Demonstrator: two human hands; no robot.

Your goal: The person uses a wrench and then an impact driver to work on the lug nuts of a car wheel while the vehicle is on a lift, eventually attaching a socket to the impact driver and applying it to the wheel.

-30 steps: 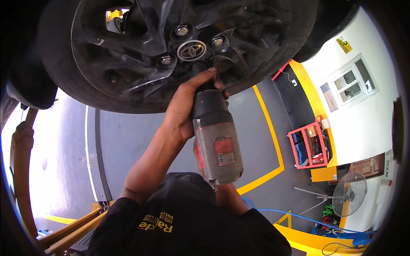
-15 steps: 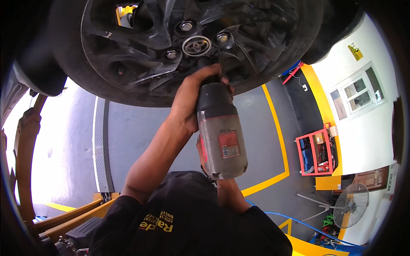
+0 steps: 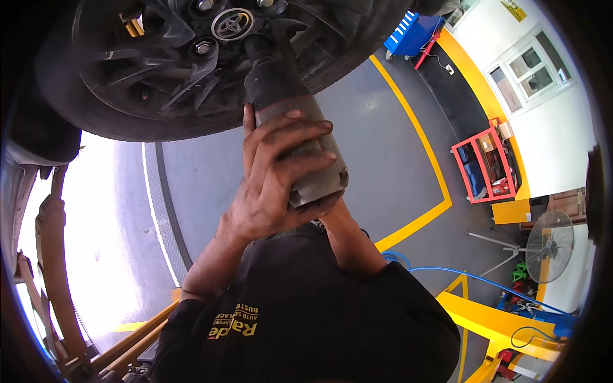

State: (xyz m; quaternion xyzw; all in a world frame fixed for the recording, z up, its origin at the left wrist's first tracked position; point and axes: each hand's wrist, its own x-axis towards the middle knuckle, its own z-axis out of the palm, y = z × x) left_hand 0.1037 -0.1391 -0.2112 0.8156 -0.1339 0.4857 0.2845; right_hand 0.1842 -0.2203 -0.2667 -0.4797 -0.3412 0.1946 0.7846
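A raised car wheel (image 3: 118,118) with dark spokes and a tyre fills the top. Several silver lug nuts (image 3: 203,48) surround its round centre cap (image 3: 232,24). A grey and black impact wrench (image 3: 278,83) points up at the wheel, its dark socket (image 3: 257,48) reaching into the hub area just below the cap. My left hand (image 3: 265,169) is wrapped over the wrench's body, fingers across its top. Under the rear of the tool, my right hand (image 3: 329,203) is mostly hidden, its forearm leading to the handle side. The socket's tip is out of sight.
At right stand a red tool cart (image 3: 483,163), a pedestal fan (image 3: 549,246) and a blue cabinet (image 3: 412,32). A blue hose (image 3: 472,274) runs to a yellow lift arm (image 3: 491,319). Brown lift parts (image 3: 51,255) rise at left. Yellow lines mark the grey floor.
My left hand has moved from the wrench's front end by the socket back onto its body. The wheel and wrench now appear higher and further left, as the view has shifted.
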